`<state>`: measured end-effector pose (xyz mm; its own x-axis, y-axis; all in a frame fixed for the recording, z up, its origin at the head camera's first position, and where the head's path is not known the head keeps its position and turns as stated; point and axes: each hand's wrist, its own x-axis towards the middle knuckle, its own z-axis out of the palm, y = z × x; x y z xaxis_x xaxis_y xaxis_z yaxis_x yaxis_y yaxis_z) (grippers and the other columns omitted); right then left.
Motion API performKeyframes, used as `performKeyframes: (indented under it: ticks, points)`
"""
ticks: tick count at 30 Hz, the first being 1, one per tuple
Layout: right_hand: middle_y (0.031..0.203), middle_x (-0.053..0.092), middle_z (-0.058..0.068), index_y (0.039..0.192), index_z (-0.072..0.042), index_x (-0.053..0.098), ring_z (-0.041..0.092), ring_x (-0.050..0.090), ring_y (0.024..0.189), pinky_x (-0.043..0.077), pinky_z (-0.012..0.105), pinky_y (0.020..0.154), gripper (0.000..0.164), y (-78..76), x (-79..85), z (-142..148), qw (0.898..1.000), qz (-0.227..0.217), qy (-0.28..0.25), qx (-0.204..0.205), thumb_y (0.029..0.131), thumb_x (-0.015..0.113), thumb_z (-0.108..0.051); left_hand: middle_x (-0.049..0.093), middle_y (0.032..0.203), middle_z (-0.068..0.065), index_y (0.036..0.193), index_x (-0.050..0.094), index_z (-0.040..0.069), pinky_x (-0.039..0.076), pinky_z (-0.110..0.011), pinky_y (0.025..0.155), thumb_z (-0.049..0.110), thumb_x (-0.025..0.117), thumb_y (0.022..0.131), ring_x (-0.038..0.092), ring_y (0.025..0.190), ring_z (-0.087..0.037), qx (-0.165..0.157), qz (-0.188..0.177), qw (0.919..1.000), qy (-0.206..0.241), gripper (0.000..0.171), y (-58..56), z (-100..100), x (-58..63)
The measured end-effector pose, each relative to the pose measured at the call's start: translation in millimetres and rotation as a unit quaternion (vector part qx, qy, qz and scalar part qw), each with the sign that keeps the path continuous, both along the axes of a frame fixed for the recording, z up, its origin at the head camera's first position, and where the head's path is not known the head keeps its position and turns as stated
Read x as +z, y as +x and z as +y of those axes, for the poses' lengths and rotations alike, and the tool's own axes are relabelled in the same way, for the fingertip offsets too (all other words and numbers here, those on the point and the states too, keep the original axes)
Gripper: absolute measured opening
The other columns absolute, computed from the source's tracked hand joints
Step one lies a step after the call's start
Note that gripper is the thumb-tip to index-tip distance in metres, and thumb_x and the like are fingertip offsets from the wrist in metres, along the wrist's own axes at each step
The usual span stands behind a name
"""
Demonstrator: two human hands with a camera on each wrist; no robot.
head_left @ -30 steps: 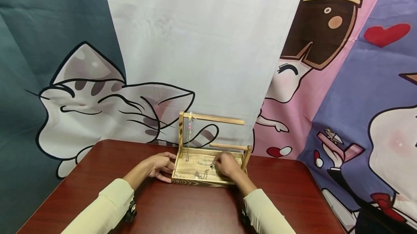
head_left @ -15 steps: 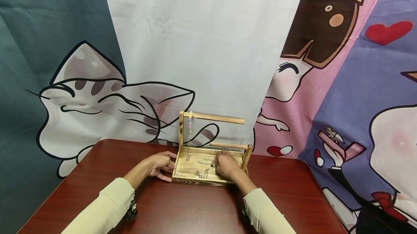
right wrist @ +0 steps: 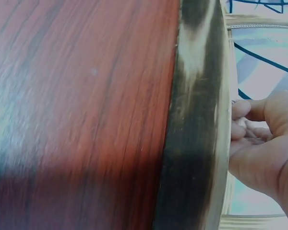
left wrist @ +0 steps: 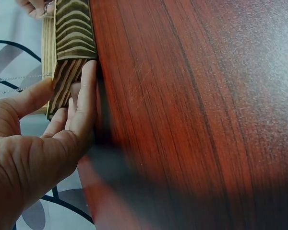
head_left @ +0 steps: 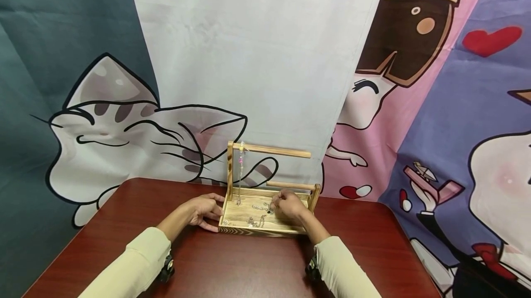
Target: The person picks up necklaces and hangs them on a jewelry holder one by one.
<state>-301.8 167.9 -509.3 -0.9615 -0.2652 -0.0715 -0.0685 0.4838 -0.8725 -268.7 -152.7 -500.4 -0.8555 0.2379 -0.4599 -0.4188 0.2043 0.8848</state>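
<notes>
A wooden jewelry stand (head_left: 265,233) with a shallow tray sits on the table. My left hand (head_left: 203,211) holds its left end, the thumb at the upper edge and fingers along the end wall (left wrist: 69,84). Over the tray, my right hand (head_left: 287,205) pinches with thumb and forefinger at a silvery chain bracelet (head_left: 260,207); a dark charm shows beside the fingertips. In the right wrist view only a tiny bit of metal shows at the fingertips (right wrist: 241,109). Another chain bracelet (head_left: 262,221) lies near the tray's front. A beaded chain (head_left: 241,161) hangs from the upper bar (head_left: 275,151).
A lower bar (head_left: 290,186) crosses the stand's right part, behind my right hand. Small clear pieces (head_left: 226,223) lie in the tray's front left corner. The reddish-brown table (head_left: 244,265) extends in front, and a printed cloth (head_left: 249,58) hangs close behind.
My right hand has shifted slightly and turned, with its fingertips now more visible at the chain. The left hand and the stand stay in place.
</notes>
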Motion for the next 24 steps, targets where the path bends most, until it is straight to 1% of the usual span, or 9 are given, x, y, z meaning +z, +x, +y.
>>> performKeyframes:
  ticks: [3, 6, 9, 11, 12, 14, 15, 18, 24]
  points:
    - [0.102, 0.079, 0.025, 0.111, 0.015, 0.07, 0.016, 0.062, 0.077, 0.049, 0.021, 0.066, 0.018, 0.8, 0.2, -0.5, 0.999, -0.032, -0.029, -0.013, 0.107, 0.062, -0.001, 0.069, 0.134, -0.026, 0.158, 0.04, 0.0, 0.072, -0.055, 0.086, -0.008, 0.06, 0.1, 0.073, 0.109, -0.029, -0.001, -0.001, 1.0, 0.0, 0.062, 0.2, 0.0, -0.5]
    - [0.106, 0.083, 0.022, 0.101, 0.011, 0.076, 0.018, 0.066, 0.081, 0.051, 0.023, 0.065, 0.016, -2.3, -1.8, 2.9, 1.0, -0.019, -0.009, -0.006, 0.097, 0.069, -0.002, 0.069, 0.134, -0.027, 0.158, 0.04, 0.001, 0.072, -0.055, 0.087, -0.009, 0.059, 0.101, 0.073, 0.109, -0.028, -0.001, -0.002, 1.0, 0.001, 0.061, 0.2, 0.1, -0.4]
    - [0.096, 0.084, 0.011, 0.082, -0.004, 0.077, 0.018, 0.068, 0.082, 0.052, 0.026, 0.065, 0.01, -16.9, -18.6, 13.0, 0.999, 0.019, 0.041, 0.001, 0.089, 0.072, -0.009, 0.069, 0.134, -0.027, 0.158, 0.04, 0.0, 0.072, -0.055, 0.087, -0.009, 0.06, 0.101, 0.073, 0.108, -0.028, -0.001, -0.001, 1.0, 0.0, 0.061, 0.1, 0.4, -0.2]
    - [0.08, 0.078, 0.003, 0.072, -0.016, 0.071, 0.017, 0.065, 0.076, 0.051, 0.028, 0.062, 0.016, -28.5, -32.4, 19.0, 0.995, 0.049, 0.089, -0.005, 0.087, 0.073, -0.016, 0.07, 0.134, -0.026, 0.158, 0.04, 0.0, 0.072, -0.055, 0.087, -0.009, 0.06, 0.1, 0.074, 0.108, -0.028, 0.0, 0.0, 1.0, 0.001, 0.062, 0.2, 0.5, 0.0]
    - [0.072, 0.072, -0.001, 0.068, -0.02, 0.067, 0.017, 0.062, 0.071, 0.05, 0.029, 0.06, 0.021, -30.0, -32.6, 19.7, 0.992, 0.058, 0.112, -0.011, 0.087, 0.075, -0.018, 0.07, 0.134, -0.026, 0.158, 0.04, 0.0, 0.072, -0.056, 0.087, -0.009, 0.06, 0.1, 0.074, 0.107, -0.027, 0.001, 0.0, 1.0, 0.001, 0.062, 0.1, 0.5, 0.0]
    - [0.065, 0.06, -0.004, 0.064, -0.023, 0.06, 0.017, 0.054, 0.065, 0.047, 0.031, 0.058, 0.029, -29.3, -29.5, 18.9, 0.986, 0.062, 0.153, -0.026, 0.087, 0.077, -0.021, 0.07, 0.133, -0.026, 0.158, 0.041, 0.0, 0.072, -0.056, 0.087, -0.009, 0.06, 0.099, 0.074, 0.107, -0.027, 0.002, 0.001, 1.0, 0.001, 0.062, 0.2, 0.4, 0.0]
    - [0.064, 0.056, -0.003, 0.063, -0.022, 0.059, 0.017, 0.053, 0.063, 0.046, 0.031, 0.057, 0.032, -24.3, -21.9, 16.5, 0.984, 0.059, 0.167, -0.032, 0.088, 0.079, -0.022, 0.071, 0.133, -0.026, 0.158, 0.041, 0.0, 0.072, -0.056, 0.086, -0.009, 0.061, 0.099, 0.074, 0.107, -0.027, 0.002, 0.001, 1.0, 0.001, 0.063, 0.1, 0.3, -0.1]
    - [0.062, 0.057, 0.0, 0.061, -0.015, 0.063, 0.018, 0.055, 0.062, 0.049, 0.032, 0.057, 0.035, -11.6, -2.9, 8.3, 0.979, 0.054, 0.192, -0.042, 0.09, 0.082, -0.019, 0.071, 0.133, -0.026, 0.158, 0.041, 0.0, 0.072, -0.055, 0.086, -0.009, 0.061, 0.099, 0.074, 0.108, -0.028, 0.004, 0.001, 1.0, 0.001, 0.063, 0.2, 0.1, -0.2]
    - [0.067, 0.062, -0.003, 0.062, -0.023, 0.066, 0.018, 0.059, 0.065, 0.05, 0.032, 0.056, 0.041, -53.8, -63.7, 23.5, 0.974, 0.087, 0.21, -0.014, 0.099, 0.08, -0.034, 0.07, 0.132, -0.025, 0.158, 0.041, 0.0, 0.073, -0.055, 0.085, -0.009, 0.061, 0.099, 0.073, 0.107, -0.028, 0.006, -0.001, 1.0, 0.002, 0.063, 0.7, 0.1, -0.5]
